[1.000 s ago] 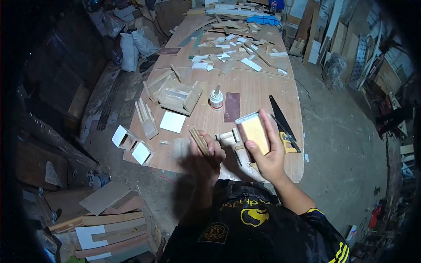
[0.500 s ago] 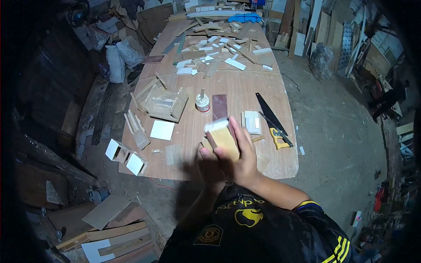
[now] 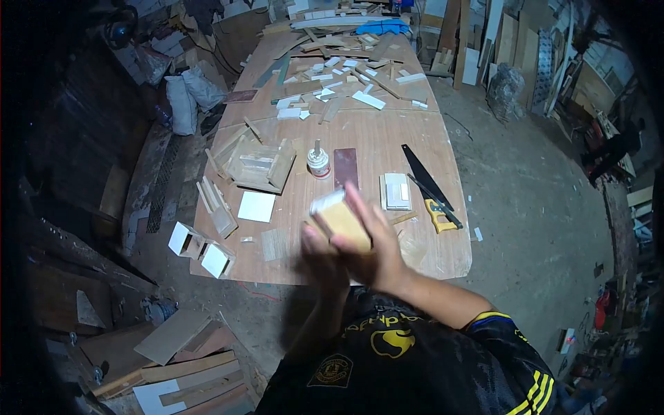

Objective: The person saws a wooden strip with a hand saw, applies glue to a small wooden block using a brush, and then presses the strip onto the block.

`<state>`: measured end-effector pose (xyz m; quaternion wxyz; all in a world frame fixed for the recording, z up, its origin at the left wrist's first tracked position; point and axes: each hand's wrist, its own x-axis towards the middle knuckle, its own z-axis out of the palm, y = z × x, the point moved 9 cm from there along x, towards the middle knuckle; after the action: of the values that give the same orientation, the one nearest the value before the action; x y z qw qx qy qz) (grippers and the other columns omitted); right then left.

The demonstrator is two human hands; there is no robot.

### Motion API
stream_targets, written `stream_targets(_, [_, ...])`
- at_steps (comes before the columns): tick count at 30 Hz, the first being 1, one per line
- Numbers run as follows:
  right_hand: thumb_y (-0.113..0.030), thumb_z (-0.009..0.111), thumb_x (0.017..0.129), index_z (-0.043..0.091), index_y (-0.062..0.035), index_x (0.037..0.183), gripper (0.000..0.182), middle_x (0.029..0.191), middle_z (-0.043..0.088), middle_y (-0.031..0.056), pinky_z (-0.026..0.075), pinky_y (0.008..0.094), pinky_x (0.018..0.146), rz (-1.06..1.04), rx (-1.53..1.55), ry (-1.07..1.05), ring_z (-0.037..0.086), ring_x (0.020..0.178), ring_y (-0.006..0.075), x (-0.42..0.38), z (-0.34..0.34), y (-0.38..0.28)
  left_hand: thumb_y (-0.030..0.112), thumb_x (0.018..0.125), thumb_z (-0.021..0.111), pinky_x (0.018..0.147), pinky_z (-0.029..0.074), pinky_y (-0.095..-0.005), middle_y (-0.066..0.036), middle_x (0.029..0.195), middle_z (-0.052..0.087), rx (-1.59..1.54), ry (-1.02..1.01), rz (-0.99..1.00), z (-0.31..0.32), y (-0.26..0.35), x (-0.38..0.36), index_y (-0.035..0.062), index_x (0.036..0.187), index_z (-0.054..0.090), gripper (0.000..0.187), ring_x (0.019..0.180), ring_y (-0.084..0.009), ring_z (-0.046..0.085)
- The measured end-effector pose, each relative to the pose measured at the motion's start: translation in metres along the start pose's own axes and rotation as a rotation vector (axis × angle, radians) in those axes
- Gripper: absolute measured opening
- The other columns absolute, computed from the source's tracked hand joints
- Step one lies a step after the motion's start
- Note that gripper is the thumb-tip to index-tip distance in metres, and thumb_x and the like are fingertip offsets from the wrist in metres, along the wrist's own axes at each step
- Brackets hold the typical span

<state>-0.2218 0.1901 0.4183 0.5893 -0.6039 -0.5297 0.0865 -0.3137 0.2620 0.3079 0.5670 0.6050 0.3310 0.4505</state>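
Observation:
A small wooden block (image 3: 346, 223), pale yellow on its broad face with a white end, is held between both hands above the table's near edge. My right hand (image 3: 379, 250) wraps the block's right side and underside. Against its lower left presses my left hand (image 3: 321, 257), in shadow and a little blurred. Just beyond the block lies a dark red sandpaper sheet (image 3: 346, 166). A glue jar (image 3: 319, 163) with a stick in it stands to its left. A stack of white-topped pieces (image 3: 395, 191) lies to the right of the hands.
A handsaw (image 3: 432, 187) with a yellow handle lies at the table's right. On the left are a wooden frame box (image 3: 259, 162), a white square (image 3: 256, 206) and small white-faced boxes (image 3: 185, 238). Offcuts (image 3: 366, 100) cover the far table (image 3: 387, 135).
Both hands have shifted slightly left with the block. The block's white end has moved left and a little down. The things on the table have not moved.

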Motion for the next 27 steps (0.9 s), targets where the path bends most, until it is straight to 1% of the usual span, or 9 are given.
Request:
stream_targets(2, [-0.018, 0.066, 0.087, 0.035, -0.0029, 0.143, 0.066, 0.105, 0.054, 0.0198, 0.044, 0.0313, 0.083, -0.075, 0.032, 0.007, 0.055, 0.091, 0.0269, -0.011, 0.004, -0.004, 0.029, 0.103, 0.033, 0.089, 0.046, -0.0453, -0.030, 0.125, 0.045, 0.549, 0.163, 0.766, -0.004, 0.064, -0.012, -0.0068, 0.138, 0.028, 0.051, 0.104, -0.0416, 0.054])
stream_targets(3, [-0.021, 0.067, 0.087, 0.034, 0.0018, 0.142, 0.068, 0.111, 0.054, 0.0204, 0.041, 0.0325, 0.090, -0.040, 0.025, 0.030, 0.054, 0.101, 0.0282, -0.013, 0.002, 0.001, 0.032, 0.101, 0.031, 0.071, 0.046, -0.0449, -0.025, 0.098, 0.053, 0.605, 0.247, 0.675, -0.004, 0.058, -0.013, -0.0040, 0.114, 0.045, 0.041, 0.082, -0.0395, 0.054])
stream_targets(4, [-0.025, 0.068, 0.086, 0.033, 0.0065, 0.140, 0.072, 0.117, 0.054, 0.0211, 0.039, 0.0337, 0.097, -0.002, 0.019, 0.057, 0.054, 0.111, 0.0296, -0.015, 0.000, 0.006, 0.032, 0.101, 0.031, 0.071, 0.046, -0.0449, -0.025, 0.098, 0.053, 0.606, 0.248, 0.672, 0.001, 0.059, -0.019, -0.0040, 0.114, 0.045, 0.041, 0.082, -0.0395, 0.054])
stream_targets(6, [-0.022, 0.066, 0.087, 0.032, 0.0063, 0.141, 0.069, 0.123, 0.052, 0.0215, 0.039, 0.0342, 0.097, 0.069, -0.003, 0.071, 0.053, 0.112, 0.0287, 0.003, -0.007, 0.007, 0.032, 0.101, 0.031, 0.066, 0.046, -0.0446, -0.022, 0.094, 0.053, -0.001, 0.029, -0.029, 0.009, 0.019, -0.008, -0.0032, 0.110, 0.047, 0.040, 0.080, -0.0341, 0.055])
stream_targets(10, [-0.012, 0.063, 0.087, 0.028, 0.0045, 0.144, 0.068, 0.134, 0.047, 0.0193, 0.039, 0.0336, 0.098, -0.021, 0.034, 0.178, 0.052, 0.114, 0.0223, 0.026, -0.036, 0.002, 0.047, 0.099, 0.037, 0.060, 0.039, -0.0266, -0.004, 0.079, 0.053, -0.409, -0.010, -0.380, 0.010, -0.009, -0.017, 0.0042, 0.096, 0.054, 0.046, 0.066, -0.0140, 0.049])
stream_targets(11, [-0.005, 0.058, 0.090, 0.027, -0.0001, 0.146, 0.065, 0.122, 0.053, 0.0147, 0.044, 0.0301, 0.089, -0.129, 0.090, 0.315, 0.054, 0.102, 0.0195, 0.024, -0.046, -0.003, 0.045, 0.100, 0.036, 0.056, 0.033, -0.0235, 0.001, 0.070, 0.045, -0.538, -0.019, -0.382, 0.008, -0.009, -0.009, 0.0087, 0.087, 0.050, 0.041, 0.058, -0.0096, 0.040])
stream_targets(13, [-0.003, 0.059, 0.089, 0.024, 0.0031, 0.145, 0.067, 0.145, 0.036, 0.0172, 0.035, 0.0303, 0.104, 0.149, 0.434, 0.319, 0.042, 0.128, 0.0208, 0.019, -0.055, 0.013, 0.045, 0.101, 0.035, 0.056, 0.033, -0.0239, 0.001, 0.069, 0.042, -0.674, -0.038, -0.413, 0.000, -0.004, 0.003, 0.0096, 0.085, 0.048, 0.040, 0.058, -0.0099, 0.038])
stream_targets(20, [-0.018, 0.064, 0.090, 0.033, -0.0008, 0.143, 0.064, 0.139, 0.044, 0.0128, 0.034, 0.0302, 0.104, 0.473, 0.225, 0.148, 0.044, 0.124, 0.0188, -0.035, -0.030, 0.121, 0.044, 0.101, 0.032, 0.061, 0.037, -0.0298, 0.001, 0.067, 0.039, -0.907, -0.132, -0.452, -0.015, -0.007, 0.005, 0.0107, 0.087, 0.045, 0.039, 0.061, -0.0119, 0.039])
stream_targets(27, [-0.018, 0.069, 0.086, 0.037, -0.0013, 0.141, 0.066, 0.114, 0.059, 0.0131, 0.049, 0.0275, 0.078, 0.770, 0.121, -0.246, 0.057, 0.092, 0.0155, -0.137, 0.056, 0.238, 0.052, 0.098, 0.037, 0.054, 0.040, -0.0307, -0.001, 0.077, 0.051, -0.726, 0.084, -0.670, -0.050, -0.096, -0.016, 0.0101, 0.105, 0.050, 0.044, 0.057, -0.0150, 0.048])
